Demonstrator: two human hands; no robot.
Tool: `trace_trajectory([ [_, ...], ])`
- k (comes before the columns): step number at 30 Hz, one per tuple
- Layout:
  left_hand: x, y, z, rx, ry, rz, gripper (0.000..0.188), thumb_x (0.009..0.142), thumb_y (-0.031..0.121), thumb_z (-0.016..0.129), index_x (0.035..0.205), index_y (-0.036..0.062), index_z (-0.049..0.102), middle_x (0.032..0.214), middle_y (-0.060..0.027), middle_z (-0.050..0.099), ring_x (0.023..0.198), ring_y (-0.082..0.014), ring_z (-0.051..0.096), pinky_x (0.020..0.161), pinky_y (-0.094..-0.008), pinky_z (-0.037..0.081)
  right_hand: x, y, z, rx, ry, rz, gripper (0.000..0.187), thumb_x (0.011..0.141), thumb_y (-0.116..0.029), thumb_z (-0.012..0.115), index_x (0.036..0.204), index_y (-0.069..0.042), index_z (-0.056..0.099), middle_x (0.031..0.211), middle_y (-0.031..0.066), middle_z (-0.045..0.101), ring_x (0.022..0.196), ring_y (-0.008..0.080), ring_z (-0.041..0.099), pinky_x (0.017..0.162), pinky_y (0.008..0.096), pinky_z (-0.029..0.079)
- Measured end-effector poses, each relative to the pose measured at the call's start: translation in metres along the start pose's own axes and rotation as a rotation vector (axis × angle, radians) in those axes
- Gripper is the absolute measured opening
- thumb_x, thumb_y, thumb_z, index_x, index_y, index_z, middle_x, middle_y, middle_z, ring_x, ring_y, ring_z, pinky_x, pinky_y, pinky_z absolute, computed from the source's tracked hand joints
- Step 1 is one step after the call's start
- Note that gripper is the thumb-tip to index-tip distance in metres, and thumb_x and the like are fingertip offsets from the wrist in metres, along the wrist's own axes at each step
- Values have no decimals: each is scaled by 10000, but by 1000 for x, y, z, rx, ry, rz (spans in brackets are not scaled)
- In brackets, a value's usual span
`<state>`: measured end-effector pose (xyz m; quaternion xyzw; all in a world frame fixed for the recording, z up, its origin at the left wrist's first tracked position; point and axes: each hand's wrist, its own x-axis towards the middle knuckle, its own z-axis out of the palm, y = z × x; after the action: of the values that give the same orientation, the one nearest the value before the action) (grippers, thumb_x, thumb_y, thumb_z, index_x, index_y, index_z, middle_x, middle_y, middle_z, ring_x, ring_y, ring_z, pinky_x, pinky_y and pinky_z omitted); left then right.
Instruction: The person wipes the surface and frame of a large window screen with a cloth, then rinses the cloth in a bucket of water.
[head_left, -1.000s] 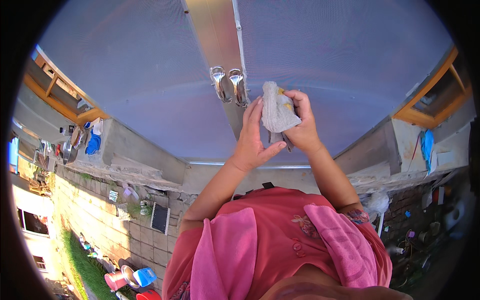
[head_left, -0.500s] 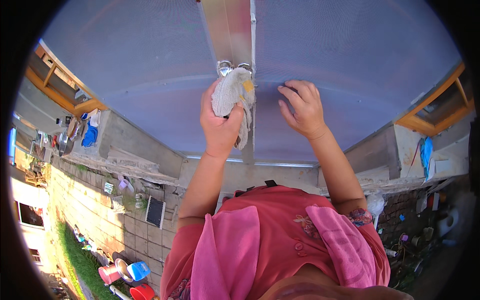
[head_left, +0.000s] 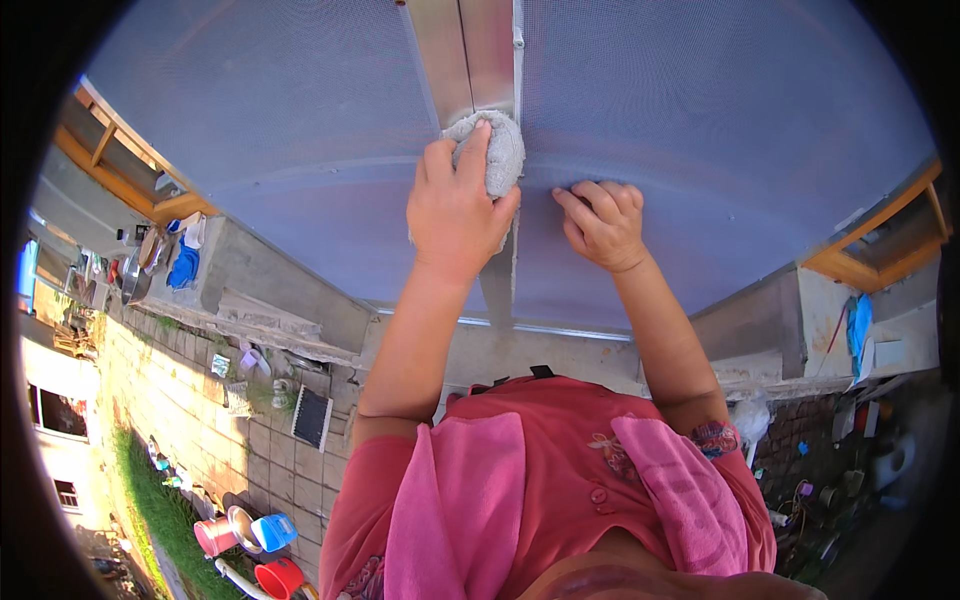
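Head view: wiping looks to be underway, as far as I can tell. Grey cloth [head_left: 507, 160] is on the metal strip [head_left: 490, 60] of the door, btwn the L screen [head_left: 290, 110] and R screen [head_left: 710, 110]. Can't tell which bits are done: no clear wiped/unwiped line shows, & whatever's under the cloth is hidden. How much is left, ditto.

Pose: L hand [head_left: 450, 210] reaches up & fwd, back of hand to cam, index laid along the cloth, thumb at its lower R side; grip closed on the cloth. R hand [head_left: 605, 225] is raised by the R screen, fingers half curled, thumb apart from index, nothing held; contact w/ the screen unclear. Both forearms come up from below, elbows bent approx. equally.
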<state>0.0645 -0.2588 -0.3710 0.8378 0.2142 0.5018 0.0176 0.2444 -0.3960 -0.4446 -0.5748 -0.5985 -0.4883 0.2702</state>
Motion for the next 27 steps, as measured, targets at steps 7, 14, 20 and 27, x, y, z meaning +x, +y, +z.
trace_trajectory([
  [7, 1, -1, -3, -1, -34, -1, 724, 629, 173, 835, 1325, 136, 640, 1116, -94, 576, 980, -307, 648, 772, -395, 565, -5, 4, 6, -41, 17, -31, 430, 687, -197, 710, 1113, -255, 737, 1111, -72, 584, 975, 155, 523, 873, 354, 393],
  [14, 19, 5, -2, 51, 38, 72, 710, 635, 179, 839, 1313, 105, 640, 1131, -103, 575, 984, -301, 650, 785, -382, 564, -6, 5, 9, -60, 25, -38, 419, 699, -210, 703, 1113, -265, 736, 1121, -77, 582, 996, 144, 518, 880, 350, 392],
  [20, 2, 0, -5, 11, -69, 12, 677, 637, 172, 834, 1284, 92, 653, 1111, -88, 586, 975, -288, 652, 770, -383, 562, -6, 4, 10, -45, 52, -50, 403, 684, -173, 716, 1075, -259, 754, 1071, -61, 584, 955, 159, 520, 858, 346, 385],
  [27, 25, 5, -7, 14, 46, 82, 659, 635, 171, 832, 1269, 99, 666, 1089, -83, 595, 966, -285, 655, 755, -376, 561, -6, 5, 9, -55, 41, -51, 387, 689, -174, 712, 1065, -259, 751, 1075, -59, 582, 970, 158, 521, 861, 347, 384],
])
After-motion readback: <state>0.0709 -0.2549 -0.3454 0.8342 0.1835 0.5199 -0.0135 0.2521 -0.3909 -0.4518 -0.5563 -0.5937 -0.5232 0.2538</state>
